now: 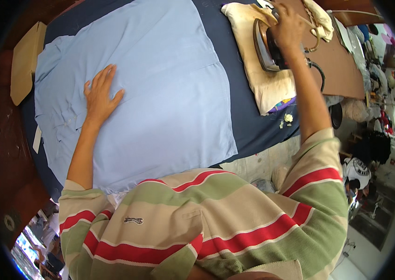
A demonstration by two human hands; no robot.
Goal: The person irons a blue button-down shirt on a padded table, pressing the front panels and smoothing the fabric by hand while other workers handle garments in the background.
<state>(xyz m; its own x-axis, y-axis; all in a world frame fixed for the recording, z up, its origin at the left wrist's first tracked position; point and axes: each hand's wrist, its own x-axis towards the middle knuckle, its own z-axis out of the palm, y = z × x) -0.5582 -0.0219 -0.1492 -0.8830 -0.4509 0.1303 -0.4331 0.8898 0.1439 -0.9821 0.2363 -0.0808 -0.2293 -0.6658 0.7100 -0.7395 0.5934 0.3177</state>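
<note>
A light blue cloth garment [169, 102] lies spread over the dark blue table cover, mostly flat, with wrinkles along its left side. My left hand [100, 95] rests on its left part, palm down and fingers spread. At the upper right, my right hand [287, 30] is wrapped round the handle of a steam iron [263, 49]. The iron is tilted, resting on a folded cream cloth pad [249, 60] with brownish stains. Its cord and hose [318, 70] run off to the right. My fingers partly cover the handle.
A cardboard piece [24, 63] stands at the far left edge. Beyond the pad is a brown board [342, 70] with a crumpled cream cloth [319, 21]. Small whitish scraps [288, 118] lie near the table's front edge. Piles of cloth and bags fill the right side.
</note>
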